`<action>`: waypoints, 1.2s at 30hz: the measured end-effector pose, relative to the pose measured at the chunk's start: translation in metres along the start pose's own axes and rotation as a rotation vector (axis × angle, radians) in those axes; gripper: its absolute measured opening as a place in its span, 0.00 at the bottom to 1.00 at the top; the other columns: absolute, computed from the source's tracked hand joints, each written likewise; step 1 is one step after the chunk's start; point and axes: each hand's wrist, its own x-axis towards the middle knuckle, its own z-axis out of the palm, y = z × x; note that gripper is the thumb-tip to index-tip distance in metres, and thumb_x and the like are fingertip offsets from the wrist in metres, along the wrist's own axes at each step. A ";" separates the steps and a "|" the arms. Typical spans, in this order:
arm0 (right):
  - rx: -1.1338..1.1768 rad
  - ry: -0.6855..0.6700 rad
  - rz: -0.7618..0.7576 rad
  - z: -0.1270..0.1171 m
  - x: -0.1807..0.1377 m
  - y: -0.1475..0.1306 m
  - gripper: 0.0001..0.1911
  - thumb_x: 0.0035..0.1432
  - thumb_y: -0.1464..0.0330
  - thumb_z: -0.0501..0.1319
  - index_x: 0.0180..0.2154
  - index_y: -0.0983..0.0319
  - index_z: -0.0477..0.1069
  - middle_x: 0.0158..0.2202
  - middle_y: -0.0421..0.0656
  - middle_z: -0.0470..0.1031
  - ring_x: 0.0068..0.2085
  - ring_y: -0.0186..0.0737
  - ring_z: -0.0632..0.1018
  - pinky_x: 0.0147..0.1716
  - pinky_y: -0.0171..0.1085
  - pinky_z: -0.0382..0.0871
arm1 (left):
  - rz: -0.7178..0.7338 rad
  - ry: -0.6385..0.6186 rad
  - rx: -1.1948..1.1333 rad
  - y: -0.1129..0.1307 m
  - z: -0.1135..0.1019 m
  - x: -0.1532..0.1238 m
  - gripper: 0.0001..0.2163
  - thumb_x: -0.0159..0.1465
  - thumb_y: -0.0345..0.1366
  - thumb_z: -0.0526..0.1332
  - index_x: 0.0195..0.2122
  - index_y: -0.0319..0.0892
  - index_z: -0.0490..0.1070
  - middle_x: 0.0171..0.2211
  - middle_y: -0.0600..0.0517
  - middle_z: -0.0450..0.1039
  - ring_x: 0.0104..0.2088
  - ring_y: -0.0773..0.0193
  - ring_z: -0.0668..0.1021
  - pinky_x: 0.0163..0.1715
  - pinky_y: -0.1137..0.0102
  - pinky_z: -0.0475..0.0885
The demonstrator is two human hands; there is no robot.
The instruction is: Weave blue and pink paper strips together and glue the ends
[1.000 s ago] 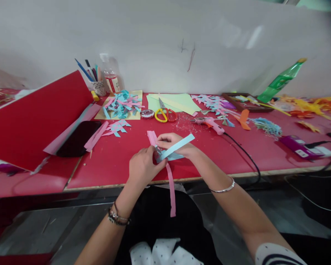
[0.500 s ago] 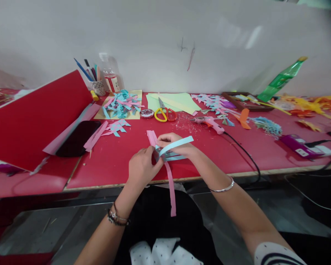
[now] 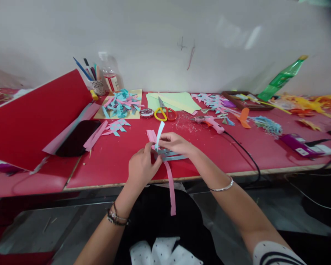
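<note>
Near the table's front edge, both hands meet over a small weave of pink and blue paper strips. My left hand (image 3: 143,164) pinches the weave from the left, its thumb and fingers closed on it. From the right, my right hand (image 3: 177,143) has its fingertips closed at a blue paper strip (image 3: 160,133) that stands up and points away from me. More blue strips (image 3: 176,156) lie under my right hand, pointing right. A pink paper strip (image 3: 171,189) hangs over the table edge; other pink strips (image 3: 151,136) stick out beyond the fingers. The weave's middle is partly hidden.
Beyond the hands lie scissors (image 3: 163,113), a round tin (image 3: 146,113) and a pink glue gun (image 3: 209,122) with a black cord. A phone (image 3: 77,138) and a woven piece (image 3: 117,127) are left. A green bottle (image 3: 283,79) leans at the back right.
The blue strip that pointed right across my right hand now stands up, pointing away from me. My right fingers have shifted slightly at its base; the left hand stays nearly still.
</note>
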 end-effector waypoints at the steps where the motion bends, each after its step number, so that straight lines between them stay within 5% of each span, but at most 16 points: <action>1: 0.011 -0.004 0.015 0.000 -0.001 -0.001 0.11 0.50 0.62 0.56 0.25 0.64 0.64 0.21 0.36 0.62 0.23 0.28 0.63 0.21 0.30 0.55 | 0.003 -0.002 -0.004 0.000 0.000 0.000 0.17 0.60 0.43 0.51 0.48 0.42 0.58 0.35 0.50 0.75 0.33 0.60 0.76 0.25 0.73 0.66; 16: -0.002 0.058 0.012 -0.010 -0.009 0.007 0.13 0.49 0.60 0.56 0.25 0.63 0.65 0.21 0.36 0.62 0.23 0.29 0.64 0.23 0.32 0.55 | 0.157 -0.048 -0.044 -0.002 -0.002 0.001 0.18 0.53 0.40 0.59 0.43 0.41 0.60 0.36 0.49 0.73 0.38 0.57 0.74 0.35 0.67 0.68; 25: 0.184 0.267 0.027 -0.015 -0.027 0.016 0.17 0.50 0.54 0.54 0.28 0.61 0.66 0.22 0.37 0.64 0.23 0.30 0.65 0.21 0.31 0.56 | 0.191 -0.048 -0.114 -0.009 0.002 0.002 0.14 0.51 0.34 0.60 0.39 0.42 0.60 0.36 0.49 0.73 0.39 0.57 0.73 0.35 0.66 0.68; 36: 0.080 0.459 -0.094 -0.014 -0.047 0.035 0.08 0.49 0.66 0.57 0.33 0.60 0.64 0.28 0.37 0.64 0.27 0.31 0.68 0.27 0.32 0.61 | 0.239 -0.048 -0.115 -0.011 0.002 0.003 0.08 0.53 0.32 0.58 0.34 0.42 0.61 0.32 0.51 0.70 0.36 0.60 0.72 0.35 0.67 0.66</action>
